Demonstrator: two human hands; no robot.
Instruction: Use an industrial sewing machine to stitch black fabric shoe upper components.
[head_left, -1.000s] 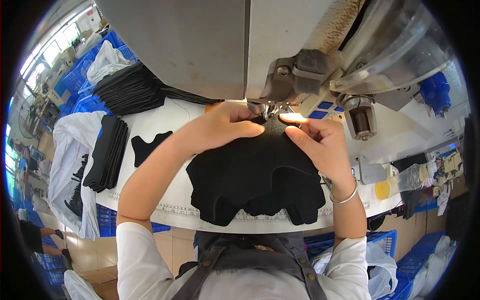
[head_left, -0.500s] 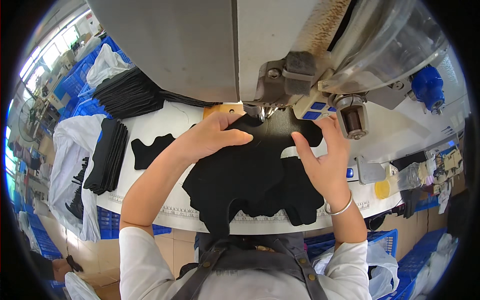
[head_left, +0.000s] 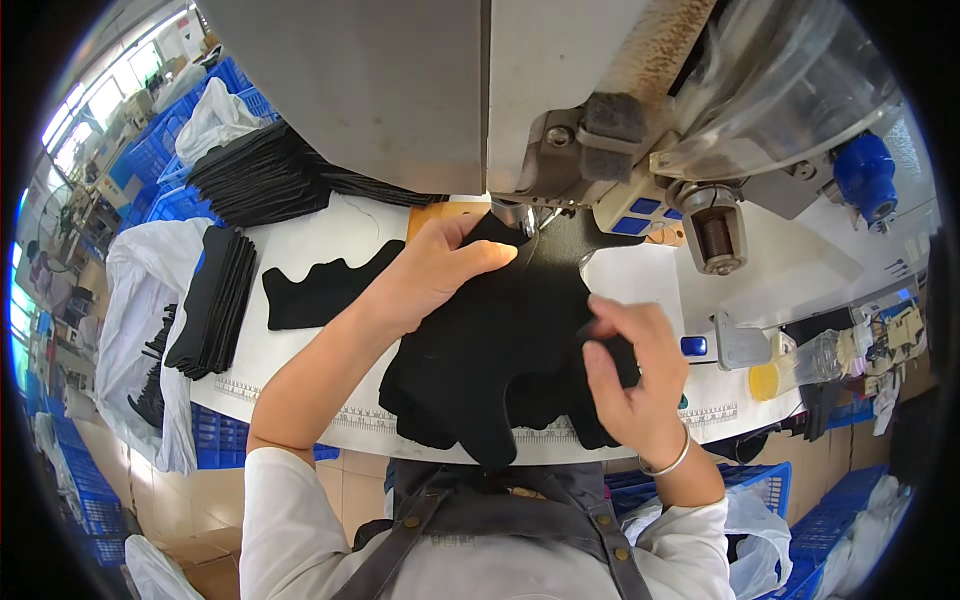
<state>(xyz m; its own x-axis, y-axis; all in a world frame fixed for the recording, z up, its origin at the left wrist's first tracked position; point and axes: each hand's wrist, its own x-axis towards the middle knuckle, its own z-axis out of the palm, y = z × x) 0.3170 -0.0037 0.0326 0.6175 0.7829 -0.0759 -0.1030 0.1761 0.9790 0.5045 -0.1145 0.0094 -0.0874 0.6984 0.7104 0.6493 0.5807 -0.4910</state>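
Black fabric pieces (head_left: 480, 340) with wavy cut edges lie overlapped on the white sewing machine bed, the far edge under the presser foot (head_left: 530, 217). My left hand (head_left: 445, 265) is closed on the upper piece just left of the presser foot, thumb pressed on top and the other fingers mostly hidden. Nearer to me on the right, my right hand (head_left: 640, 375) has curled fingers, with thumb and forefinger at the fabric's right edge. A small part of that edge shows between their tips. Another black piece (head_left: 325, 290) extends leftward beyond my left forearm.
Stacks of black cut pieces (head_left: 265, 180) stand at the far left, with another stack (head_left: 210, 300) beside a white plastic bag (head_left: 135, 260). The machine's grey head (head_left: 390, 90) hangs overhead. A yellow-capped clear bottle (head_left: 800, 365) lies at the right. Blue crates (head_left: 220, 440) surround the table.
My right hand has drawn back toward me from beside the presser foot, its fingers curling at the fabric's right edge. The fabric has turned somewhat; my left hand has shifted slightly rightward.
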